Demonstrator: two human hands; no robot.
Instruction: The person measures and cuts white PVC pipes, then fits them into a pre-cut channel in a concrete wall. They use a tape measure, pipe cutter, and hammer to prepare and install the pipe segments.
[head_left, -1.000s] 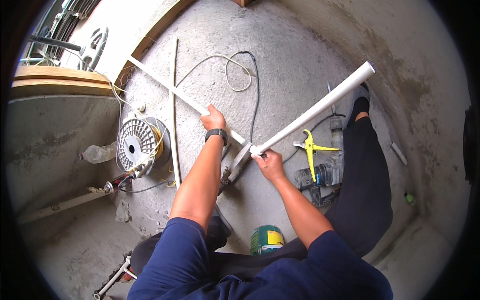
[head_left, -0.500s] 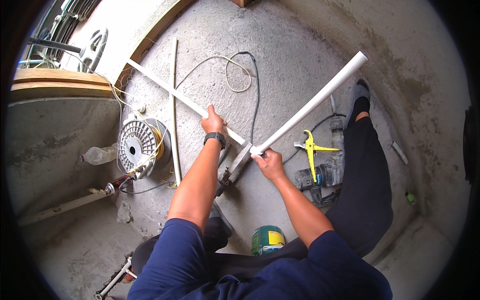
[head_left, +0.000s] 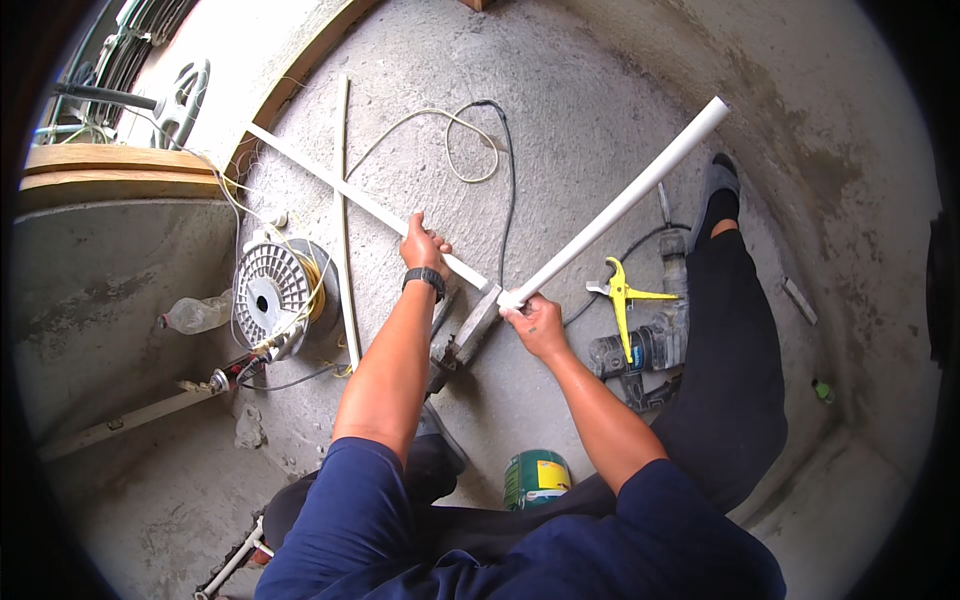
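My left hand [head_left: 424, 246] is closed around a long white pipe [head_left: 325, 174] that slants down from the upper left. Its lower end meets a grey flat-headed tool [head_left: 473, 330], which looks like a pipe welding iron. On the tool's other side, my right hand [head_left: 540, 325] pinches a small white fitting [head_left: 509, 299]. From that fitting a second white pipe [head_left: 630, 196], nearer the camera at its far end, rises toward the upper right. Whether the pipe and fitting sit on the tool's sockets or only touch them, I cannot tell.
A yellow pipe cutter [head_left: 622, 300] lies across a power drill [head_left: 650, 345] on the right. Near my legs stands a green can [head_left: 537, 480]. Leftward are a cable reel [head_left: 268, 290], a plastic bottle [head_left: 195, 314] and a long thin strip [head_left: 343, 215]. A looped cable [head_left: 484, 103] lies ahead.
The left pipe and my left hand have shifted slightly to the left. The right pipe's far end has moved a little left and up. Both grips are the same.
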